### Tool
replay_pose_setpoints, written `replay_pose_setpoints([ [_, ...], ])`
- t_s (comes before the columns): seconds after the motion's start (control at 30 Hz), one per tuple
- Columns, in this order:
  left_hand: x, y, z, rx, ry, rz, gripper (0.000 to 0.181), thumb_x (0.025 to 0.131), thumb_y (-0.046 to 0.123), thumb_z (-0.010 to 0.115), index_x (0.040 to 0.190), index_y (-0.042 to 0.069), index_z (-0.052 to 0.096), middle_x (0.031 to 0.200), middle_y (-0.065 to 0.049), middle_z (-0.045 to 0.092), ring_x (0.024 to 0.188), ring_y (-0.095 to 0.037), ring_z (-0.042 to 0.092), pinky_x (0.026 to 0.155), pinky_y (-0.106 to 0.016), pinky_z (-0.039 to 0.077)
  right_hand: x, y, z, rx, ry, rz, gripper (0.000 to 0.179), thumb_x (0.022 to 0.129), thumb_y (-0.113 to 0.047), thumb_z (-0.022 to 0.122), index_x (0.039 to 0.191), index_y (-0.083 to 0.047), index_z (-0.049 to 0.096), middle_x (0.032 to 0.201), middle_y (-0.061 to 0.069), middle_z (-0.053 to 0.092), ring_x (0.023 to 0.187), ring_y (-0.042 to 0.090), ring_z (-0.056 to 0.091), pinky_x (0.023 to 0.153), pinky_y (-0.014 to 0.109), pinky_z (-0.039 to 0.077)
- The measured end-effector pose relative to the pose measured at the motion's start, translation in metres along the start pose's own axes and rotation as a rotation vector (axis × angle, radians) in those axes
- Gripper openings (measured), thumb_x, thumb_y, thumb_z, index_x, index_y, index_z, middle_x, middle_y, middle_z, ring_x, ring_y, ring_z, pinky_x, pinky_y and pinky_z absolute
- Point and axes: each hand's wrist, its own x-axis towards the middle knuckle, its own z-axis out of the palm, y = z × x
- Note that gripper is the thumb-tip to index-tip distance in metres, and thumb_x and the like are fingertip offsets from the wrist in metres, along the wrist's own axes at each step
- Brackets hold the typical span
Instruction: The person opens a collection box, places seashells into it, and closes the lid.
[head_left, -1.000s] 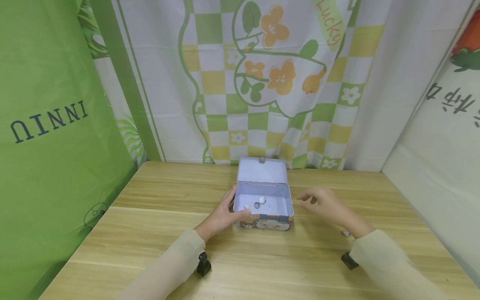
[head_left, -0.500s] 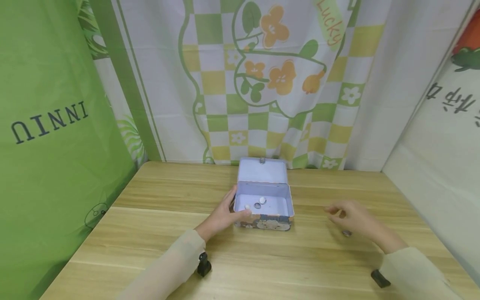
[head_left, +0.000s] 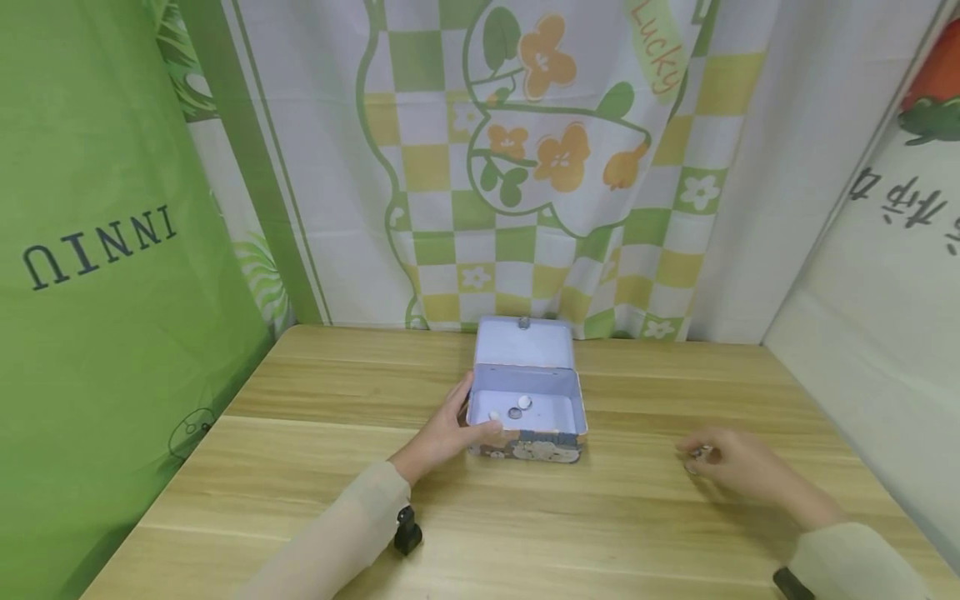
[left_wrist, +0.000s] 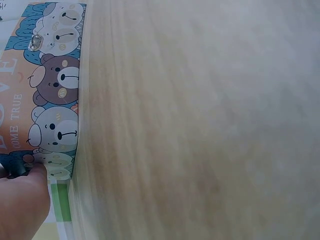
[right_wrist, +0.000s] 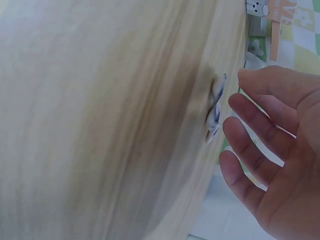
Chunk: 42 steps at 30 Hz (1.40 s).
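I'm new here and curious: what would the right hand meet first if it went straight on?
Probably the small pale piece on the table, just ahead of the fingertips of the right hand; depth is hard to judge.

The tin box [head_left: 545, 451] stands upright on the counter [head_left: 337, 475], bear-printed outside, pale inside, its lid open at the rear. The left hand [head_left: 444, 427] grips its left side. I count three small pieces [head_left: 524, 402] within. A small white-and-blue wrapped piece [right_wrist: 215, 111] lies rightward, just beside the right hand [head_left: 738, 468].
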Motion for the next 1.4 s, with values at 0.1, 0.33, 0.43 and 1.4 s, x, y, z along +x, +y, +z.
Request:
replay_pose_setpoints([
  [0.1, 0.0, 0.0, 0.0, -0.001, 0.002, -0.004, 0.105, 0.091, 0.025, 0.077, 0.162, 0.016, 0.001, 0.167, -0.009, 0.001, 0.149, -0.033, 0.019, 0.118, -0.044, 0.025, -0.002, 0.003, 0.001, 0.017, -0.013, 0.015, 0.023, 0.089, -0.014, 0.076, 0.11, -0.006, 0.074, 0.11, 0.011, 0.072, 0.088, 0.022, 0.065, 0.073, 0.041, 0.059],
  [0.33, -0.001, 0.001, 0.0, 0.023, 0.005, -0.016, 0.106, 0.09, 0.029, 0.078, 0.162, 0.017, 0.002, 0.167, -0.007, 0.0, 0.15, -0.032, 0.017, 0.118, -0.042, 0.026, -0.003, 0.011, 0.006, 0.011, -0.003, -0.04, 0.02, 0.086, -0.01, 0.077, 0.106, -0.007, 0.076, 0.111, 0.015, 0.072, 0.09, 0.03, 0.068, 0.076, 0.045, 0.06],
  [0.43, -0.001, 0.002, 0.0, 0.018, 0.0, -0.017, 0.107, 0.09, 0.03, 0.078, 0.162, 0.017, 0.001, 0.167, -0.008, 0.0, 0.15, -0.032, 0.018, 0.118, -0.042, 0.026, -0.003, 0.014, 0.007, 0.003, 0.008, -0.054, 0.02, 0.085, -0.009, 0.078, 0.105, -0.007, 0.077, 0.11, 0.015, 0.072, 0.089, 0.028, 0.069, 0.076, 0.042, 0.06],
  [1.4, -0.002, 0.004, 0.0, 0.014, -0.009, -0.009, 0.104, 0.091, 0.027, 0.077, 0.162, 0.019, 0.001, 0.167, -0.009, 0.002, 0.149, -0.034, 0.02, 0.118, -0.044, 0.028, 0.012, -0.012, 0.001, -0.041, 0.1, -0.062, 0.019, 0.088, -0.013, 0.077, 0.107, -0.009, 0.077, 0.102, 0.001, 0.072, 0.082, 0.011, 0.06, 0.067, 0.027, 0.052],
])
